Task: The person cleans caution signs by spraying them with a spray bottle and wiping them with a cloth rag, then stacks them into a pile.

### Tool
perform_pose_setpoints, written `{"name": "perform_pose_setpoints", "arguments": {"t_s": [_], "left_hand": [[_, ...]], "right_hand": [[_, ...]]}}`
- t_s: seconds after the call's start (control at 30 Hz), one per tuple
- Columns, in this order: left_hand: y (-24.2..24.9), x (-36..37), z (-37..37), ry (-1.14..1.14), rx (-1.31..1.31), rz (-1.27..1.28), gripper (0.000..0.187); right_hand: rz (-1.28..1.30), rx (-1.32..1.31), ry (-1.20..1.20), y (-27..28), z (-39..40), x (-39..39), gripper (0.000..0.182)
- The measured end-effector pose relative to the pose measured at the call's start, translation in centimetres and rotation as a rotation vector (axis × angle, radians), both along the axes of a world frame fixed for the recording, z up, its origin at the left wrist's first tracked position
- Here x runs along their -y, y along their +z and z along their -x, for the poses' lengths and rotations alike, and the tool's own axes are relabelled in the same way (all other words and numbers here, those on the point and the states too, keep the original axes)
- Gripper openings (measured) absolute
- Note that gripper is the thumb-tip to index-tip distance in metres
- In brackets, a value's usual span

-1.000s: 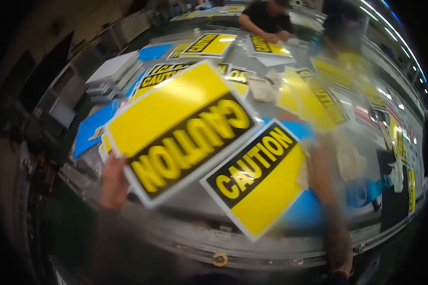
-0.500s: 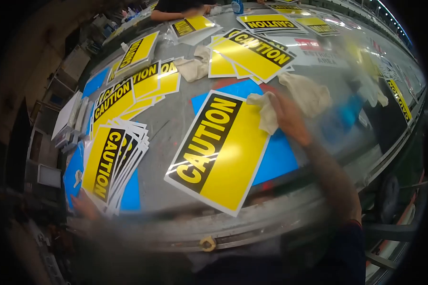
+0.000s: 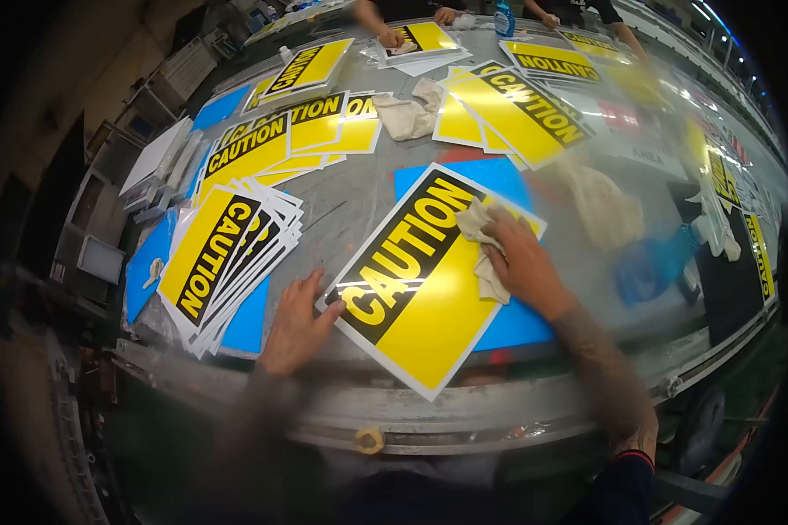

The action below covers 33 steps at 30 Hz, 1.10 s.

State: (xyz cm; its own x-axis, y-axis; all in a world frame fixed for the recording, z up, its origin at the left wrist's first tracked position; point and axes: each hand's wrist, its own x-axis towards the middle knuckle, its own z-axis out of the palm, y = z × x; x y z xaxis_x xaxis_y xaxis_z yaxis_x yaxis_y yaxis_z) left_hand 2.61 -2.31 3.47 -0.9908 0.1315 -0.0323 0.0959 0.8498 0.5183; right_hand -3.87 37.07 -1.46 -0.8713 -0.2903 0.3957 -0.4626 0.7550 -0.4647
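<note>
A yellow and black CAUTION sign (image 3: 433, 328) lies tilted in front of me, partly over a blue sheet (image 3: 521, 328). On its upper right part my right hand (image 3: 527, 267) presses a crumpled off-white cloth (image 3: 492, 278), fingers bent over it. My left hand (image 3: 298, 325) is at the sign's left corner, fingers apart and the thumb at the edge; nothing is gripped in it. Left of that hand, a fanned stack of CAUTION signs (image 3: 208, 254) rests on more blue sheet.
More CAUTION signs (image 3: 254, 149) lie farther back, with another pile (image 3: 517, 114) beyond the blue sheet. Loose cloths (image 3: 403, 118) lie between piles. A blue bottle (image 3: 504, 19) stands at the far side, near a co-worker's hand (image 3: 391, 38). The table's metal edge (image 3: 499, 429) runs before me.
My left hand has come from the left stack to the sign's left corner. My right hand has moved the cloth lower on the sign. The view has shifted, showing more co-workers' arms.
</note>
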Motion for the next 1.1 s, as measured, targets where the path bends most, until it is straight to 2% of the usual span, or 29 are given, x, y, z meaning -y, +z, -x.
{"name": "perform_pose_setpoints", "arguments": {"t_s": [0.03, 0.17, 0.2, 0.3, 0.37, 0.43, 0.5, 0.57, 0.6, 0.7, 0.77, 0.8, 0.9, 0.93, 1.03, 1.1], "left_hand": [[0.6, -0.2, 0.4, 0.046, 0.075, -0.013, 0.066], [1.3, 2.1, 3.9, 0.132, 0.467, -0.339, 0.057], [1.8, 2.0, 4.3, 0.079, 0.497, -0.316, 0.058], [3.8, 1.1, 5.7, 0.15, 0.743, -0.769, 0.058], [3.7, 1.2, 8.7, 0.029, 0.852, -0.885, 0.067], [3.9, -0.3, 11.5, -0.06, 0.83, -0.77, 0.071], [3.1, -1.2, 13.9, -0.163, 0.972, -0.691, 0.069], [2.8, -3.2, 13.6, -0.159, 0.662, -0.369, 0.064], [2.7, -3.9, 13.4, -0.159, 0.472, -0.121, 0.061], [2.9, -5.2, 10.7, -0.23, 0.082, 0.176, 0.058], [3.8, -6.0, 9.3, -0.129, 0.157, 0.022, 0.055], [3.1, -5.3, 9.8, -0.153, 0.169, 0.043, 0.055], [2.1, -4.7, 10.5, -0.056, 0.32, -0.203, 0.056], [2.0, -4.5, 11.1, 0.03, 0.528, -0.326, 0.056], [2.9, -4.4, 11.9, 0.095, 0.744, -0.485, 0.055], [3.0, -5.8, 11.5, 0.125, 0.655, -0.433, 0.059]], "right_hand": [[0.0, 0.002, -0.008, -0.1, 0.1, 0.1, 0.026], [0.041, -0.013, 0.004, -0.4, 0.1, 0.0, 0.025], [0.041, -0.009, 0.001, -0.2, 0.0, 0.0, 0.025], [0.032, -0.006, 0.005, -0.1, -0.1, -0.1, 0.027], [0.08, 0.028, -0.005, -0.2, 0.0, -0.3, 0.028], [0.092, 0.043, 0.002, -0.5, -0.1, -0.1, 0.028], [0.064, 0.017, 0.013, -0.4, 0.1, -0.3, 0.029], [0.091, 0.033, 0.026, -0.9, 0.2, -0.5, 0.031], [0.046, 0.018, 0.046, -0.5, 0.4, -0.6, 0.031], [0.019, 0.015, 0.042, -0.4, 0.1, -0.7, 0.03], [0.035, 0.013, 0.028, -0.5, 0.1, -0.2, 0.029], [0.033, 0.01, 0.02, -0.6, 0.1, -0.2, 0.028], [0.019, 0.017, 0.022, -0.4, 0.1, -0.1, 0.028], [0.013, 0.023, 0.023, -0.3, 0.0, -0.2, 0.028], [0.014, 0.049, 0.018, -0.3, 0.0, -0.2, 0.031], [0.017, 0.047, 0.016, -0.3, 0.0, -0.2, 0.03]]}}
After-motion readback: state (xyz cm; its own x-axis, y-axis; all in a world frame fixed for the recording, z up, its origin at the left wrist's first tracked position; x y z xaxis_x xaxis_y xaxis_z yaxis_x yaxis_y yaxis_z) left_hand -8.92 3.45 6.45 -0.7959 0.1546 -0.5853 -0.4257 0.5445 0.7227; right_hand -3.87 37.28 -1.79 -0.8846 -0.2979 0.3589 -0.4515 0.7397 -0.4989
